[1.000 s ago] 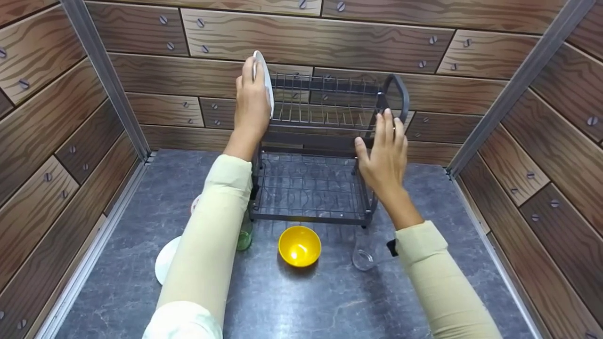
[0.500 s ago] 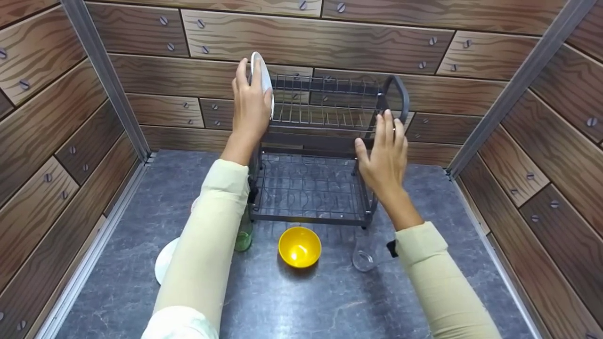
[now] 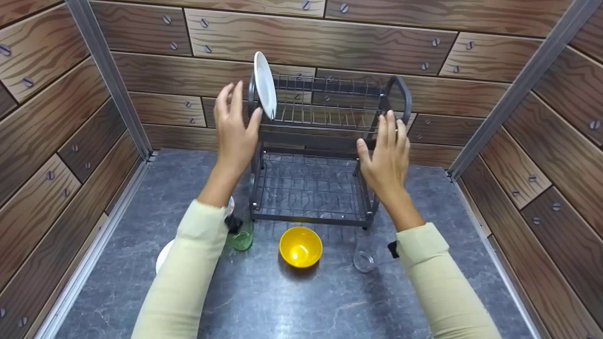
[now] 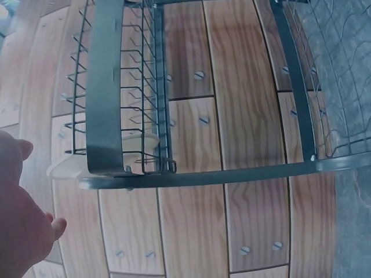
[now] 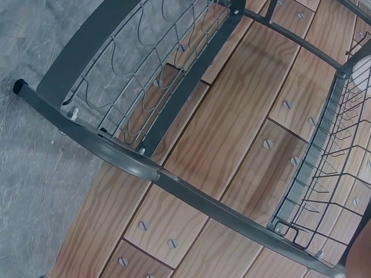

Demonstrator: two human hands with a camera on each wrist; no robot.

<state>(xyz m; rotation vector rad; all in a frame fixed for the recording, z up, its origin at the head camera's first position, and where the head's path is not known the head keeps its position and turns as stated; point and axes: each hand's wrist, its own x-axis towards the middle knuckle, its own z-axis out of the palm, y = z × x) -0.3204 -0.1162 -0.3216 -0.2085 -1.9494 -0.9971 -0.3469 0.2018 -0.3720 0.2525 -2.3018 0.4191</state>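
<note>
A white plate [image 3: 265,85] stands on edge, slightly tilted, at the left end of the upper tier of a black two-tier dish rack [image 3: 311,137]. Just left of the plate, my left hand [image 3: 235,129] has its fingers spread and holds nothing; a small gap separates it from the plate. The left wrist view shows the plate [image 4: 72,167] between the rack's wires, beyond the fingers at the left edge. My right hand [image 3: 386,153] lies with straight fingers at the rack's right side near the upper tier; whether it touches the frame I cannot tell.
A yellow bowl [image 3: 300,247] stands in front of the rack. To its right is a clear glass [image 3: 364,260], to its left a green-tinted glass [image 3: 242,240]. Another white dish [image 3: 163,256] is partly hidden behind the left sleeve. Wood-patterned walls [image 3: 301,37] enclose the grey surface.
My left hand has let go of the plate and moved left and down, away from it. The plate now stands by itself in the rack. My right hand has stayed in place.
</note>
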